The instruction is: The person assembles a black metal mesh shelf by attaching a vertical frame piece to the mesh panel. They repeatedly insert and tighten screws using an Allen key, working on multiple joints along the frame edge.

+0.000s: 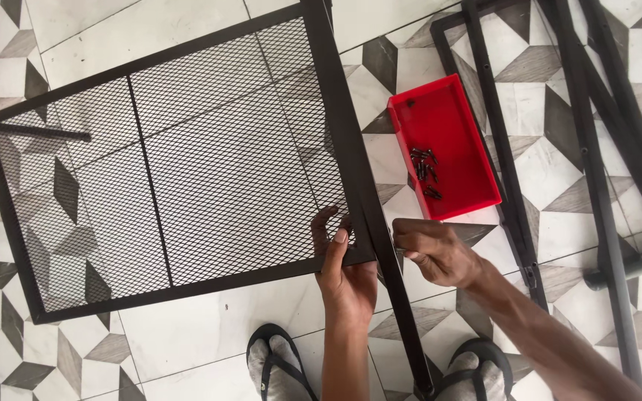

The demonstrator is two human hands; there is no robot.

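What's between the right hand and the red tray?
Head view: only bare patterned floor tile separates the right hand from the near edge of the red tray. The screws lie inside the tray, further up.

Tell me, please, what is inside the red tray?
Inside the red tray lies a small heap of dark screws near its lower half; one more dark piece sits close to the top corner. The rest of its floor is bare. Nothing covers it.
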